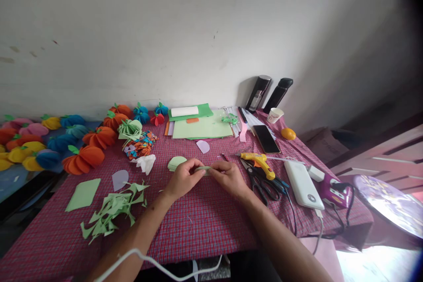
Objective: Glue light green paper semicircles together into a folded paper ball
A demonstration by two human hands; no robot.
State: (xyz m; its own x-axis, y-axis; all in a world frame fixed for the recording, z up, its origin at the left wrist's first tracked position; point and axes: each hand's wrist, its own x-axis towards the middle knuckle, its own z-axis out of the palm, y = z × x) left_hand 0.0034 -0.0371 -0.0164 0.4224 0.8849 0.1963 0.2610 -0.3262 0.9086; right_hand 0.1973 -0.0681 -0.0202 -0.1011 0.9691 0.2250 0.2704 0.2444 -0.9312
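Note:
Between my two hands is a small piece of light green paper [205,170], seen nearly edge-on. My left hand [185,177] pinches its left end, and my right hand [229,177] pinches the right end. Just left of my left hand lies a stack of rounded light green paper cut-outs [176,162]. A lilac paper cut-out [202,146] rests beyond my hands, and another lilac cut-out [120,179] lies farther left. Light green paper scraps [112,213] are heaped at the front left, beside a light green paper stack [83,194].
Paper pumpkins [99,138] crowd the left. Green sheets [201,126] lie at the back. To the right are a yellow glue gun [259,162], black scissors [262,185], a phone [267,139], a white power bank [303,185], a paper cup [275,115] and black bottles [258,93]. A white cable [158,266] crosses my left forearm.

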